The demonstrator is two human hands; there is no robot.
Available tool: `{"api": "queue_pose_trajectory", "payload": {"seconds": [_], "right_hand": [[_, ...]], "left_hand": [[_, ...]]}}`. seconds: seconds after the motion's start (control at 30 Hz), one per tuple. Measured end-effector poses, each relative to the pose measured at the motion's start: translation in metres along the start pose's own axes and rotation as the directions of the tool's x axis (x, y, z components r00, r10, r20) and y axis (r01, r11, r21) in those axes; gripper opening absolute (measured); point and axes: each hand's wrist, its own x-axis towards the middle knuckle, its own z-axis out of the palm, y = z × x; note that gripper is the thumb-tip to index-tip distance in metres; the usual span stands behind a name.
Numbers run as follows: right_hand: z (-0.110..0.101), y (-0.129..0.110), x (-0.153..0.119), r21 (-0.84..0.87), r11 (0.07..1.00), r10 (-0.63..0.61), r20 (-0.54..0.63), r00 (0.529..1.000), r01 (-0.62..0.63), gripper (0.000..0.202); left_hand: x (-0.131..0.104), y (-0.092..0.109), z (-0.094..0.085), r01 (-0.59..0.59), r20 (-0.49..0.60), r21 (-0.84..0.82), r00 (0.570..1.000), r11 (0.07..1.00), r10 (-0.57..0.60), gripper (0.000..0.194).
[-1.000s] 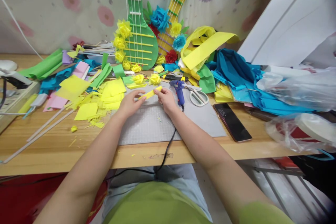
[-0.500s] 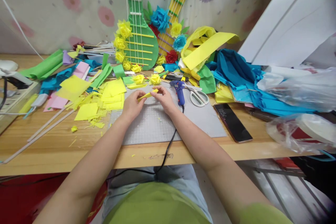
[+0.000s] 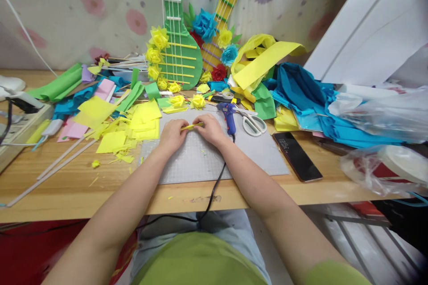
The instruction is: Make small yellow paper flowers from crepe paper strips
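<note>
A narrow piece of yellow paper (image 3: 191,127) is stretched between my two hands, above the grey cutting mat (image 3: 195,162). My left hand (image 3: 174,134) is closed on its left end, and my right hand (image 3: 211,130) pinches the right end. Fingers hide both ends of the paper. Just right of my right hand lies a blue glue gun (image 3: 229,118), and beyond it white-handled scissors (image 3: 253,124). Yellow paper flowers (image 3: 198,101) rest behind my hands. Cut yellow paper squares (image 3: 145,120) are piled to the left.
At the back stand a green paper guitar (image 3: 182,60) and a yellow one (image 3: 224,13), both with paper flowers. A phone (image 3: 297,156) lies on the right. Blue paper (image 3: 301,89) is heaped behind it. The glue gun's black cord (image 3: 217,182) runs over the table edge.
Both hands have turned and lowered slightly, with fingers curling closer around the yellow paper. The paper now looks thinner and more edge-on. Surrounding items stay put.
</note>
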Motion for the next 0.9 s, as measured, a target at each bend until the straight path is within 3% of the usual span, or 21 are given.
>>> {"api": "queue_pose_trajectory", "payload": {"seconds": [0.17, 0.67, 0.8, 0.9], "right_hand": [[0.0, 0.0, 0.0, -0.005, 1.0, -0.008, 0.025, 1.0, 0.008, 0.005], [0.0, 0.002, 0.0, 0.041, 0.998, -0.053, 0.009, 0.999, 0.052, 0.006], [-0.004, -0.001, -0.001, 0.11, 0.991, -0.081, -0.006, 0.997, 0.081, 0.008], [-0.003, -0.001, 0.0, 0.234, 0.969, -0.068, -0.04, 0.997, 0.076, 0.007]], "left_hand": [[-0.001, -0.005, 0.001, -0.03, -0.048, -0.015, 0.998, 0.999, 0.029, 0.018], [-0.001, -0.005, -0.004, 0.038, -0.039, -0.074, 0.998, 0.997, -0.041, 0.011], [0.0, -0.009, -0.008, 0.029, 0.051, -0.171, 0.999, 0.985, -0.021, 0.01], [0.002, -0.012, -0.008, 0.088, 0.106, -0.289, 0.993, 0.953, -0.06, 0.01]]}}
